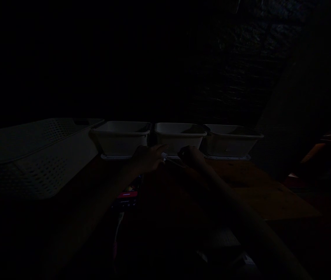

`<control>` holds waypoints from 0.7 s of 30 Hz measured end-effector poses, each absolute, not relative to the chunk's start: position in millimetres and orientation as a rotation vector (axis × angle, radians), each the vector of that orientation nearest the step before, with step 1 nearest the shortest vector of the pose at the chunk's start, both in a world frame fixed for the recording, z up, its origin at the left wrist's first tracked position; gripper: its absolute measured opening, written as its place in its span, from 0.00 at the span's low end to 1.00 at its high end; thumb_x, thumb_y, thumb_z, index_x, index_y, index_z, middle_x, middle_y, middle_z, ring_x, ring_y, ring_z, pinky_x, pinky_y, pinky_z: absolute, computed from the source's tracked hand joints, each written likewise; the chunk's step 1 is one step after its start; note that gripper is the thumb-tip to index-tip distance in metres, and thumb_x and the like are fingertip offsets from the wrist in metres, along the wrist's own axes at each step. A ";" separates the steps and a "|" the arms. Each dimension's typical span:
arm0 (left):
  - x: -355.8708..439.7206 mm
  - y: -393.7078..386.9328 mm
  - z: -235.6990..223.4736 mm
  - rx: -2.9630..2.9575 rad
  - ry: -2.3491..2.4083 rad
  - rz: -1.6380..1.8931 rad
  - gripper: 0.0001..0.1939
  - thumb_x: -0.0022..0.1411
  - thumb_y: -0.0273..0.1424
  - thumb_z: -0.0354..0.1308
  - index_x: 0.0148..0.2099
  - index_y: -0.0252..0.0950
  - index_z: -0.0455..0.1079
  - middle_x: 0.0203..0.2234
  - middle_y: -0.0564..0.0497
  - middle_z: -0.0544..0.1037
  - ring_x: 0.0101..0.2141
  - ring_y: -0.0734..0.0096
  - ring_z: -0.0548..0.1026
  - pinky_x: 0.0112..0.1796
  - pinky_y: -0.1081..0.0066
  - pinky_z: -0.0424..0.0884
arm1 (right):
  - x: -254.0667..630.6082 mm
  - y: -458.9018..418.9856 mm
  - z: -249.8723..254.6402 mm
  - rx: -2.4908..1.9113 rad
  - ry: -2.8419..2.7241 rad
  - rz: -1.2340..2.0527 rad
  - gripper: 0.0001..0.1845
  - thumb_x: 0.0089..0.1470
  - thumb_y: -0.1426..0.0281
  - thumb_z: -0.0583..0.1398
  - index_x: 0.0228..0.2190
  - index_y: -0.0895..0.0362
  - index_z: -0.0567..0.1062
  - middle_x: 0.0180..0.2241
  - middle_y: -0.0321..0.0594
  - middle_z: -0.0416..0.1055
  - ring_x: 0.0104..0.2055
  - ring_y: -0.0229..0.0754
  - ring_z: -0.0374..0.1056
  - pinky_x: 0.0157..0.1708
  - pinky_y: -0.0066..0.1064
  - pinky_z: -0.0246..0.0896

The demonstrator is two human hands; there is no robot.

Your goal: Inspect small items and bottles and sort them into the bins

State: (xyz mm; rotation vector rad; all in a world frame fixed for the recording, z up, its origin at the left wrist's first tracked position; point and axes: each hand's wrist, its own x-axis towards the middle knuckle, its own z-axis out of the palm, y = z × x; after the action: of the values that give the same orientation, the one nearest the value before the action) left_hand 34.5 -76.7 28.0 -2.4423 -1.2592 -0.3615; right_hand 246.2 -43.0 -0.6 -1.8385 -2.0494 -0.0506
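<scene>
The picture is very dark. My left hand [149,158] is closed at its fingertips on a small white piece [164,156], whose exact kind I cannot make out. From that piece a thin pale strand [175,162] runs toward my right hand. Curled with its fingers bent in, my right hand [191,155] is a short way to the right; what it grips is lost in the dark. Both hands are above the wooden table [250,190], just in front of the white bins. Under my left forearm lies a phone [128,196] with a lit screen.
Three white bins stand in a row: a left bin [118,144], a middle bin [180,140] and a right bin [229,146]. A large perforated basket [57,171] is at the left. Near the phone hangs a pale cable [118,223].
</scene>
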 end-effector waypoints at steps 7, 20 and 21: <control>34.5 -80.1 32.7 -2.473 -1.218 -0.406 0.28 0.61 0.33 0.50 0.63 0.48 0.50 0.58 0.52 0.64 0.46 0.62 0.72 0.40 0.65 0.68 | 250.1 -37.8 -6.3 -1.844 -2.070 -0.015 0.14 0.52 0.63 0.54 0.36 0.52 0.77 0.37 0.45 0.75 0.37 0.47 0.72 0.30 0.29 0.61; 35.8 -80.1 31.7 -2.444 -1.176 -0.401 0.28 0.61 0.34 0.49 0.63 0.46 0.50 0.57 0.50 0.65 0.43 0.61 0.74 0.37 0.65 0.69 | 249.4 -38.2 -5.8 -1.846 -2.078 -0.017 0.13 0.51 0.64 0.55 0.35 0.52 0.77 0.37 0.45 0.75 0.38 0.47 0.72 0.30 0.29 0.61; 36.3 -80.6 31.9 -2.450 -1.172 -0.409 0.27 0.61 0.33 0.49 0.63 0.46 0.51 0.57 0.50 0.65 0.44 0.61 0.73 0.37 0.65 0.68 | 249.5 -38.1 -5.6 -1.843 -2.073 -0.021 0.13 0.51 0.64 0.55 0.36 0.52 0.77 0.38 0.45 0.75 0.38 0.46 0.72 0.30 0.29 0.61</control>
State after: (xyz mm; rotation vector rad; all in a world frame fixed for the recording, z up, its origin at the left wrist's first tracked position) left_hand 36.3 -80.6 31.9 -2.4499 -1.1721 -0.4090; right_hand 249.5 -38.1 -5.6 -1.8432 -2.0732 -0.0206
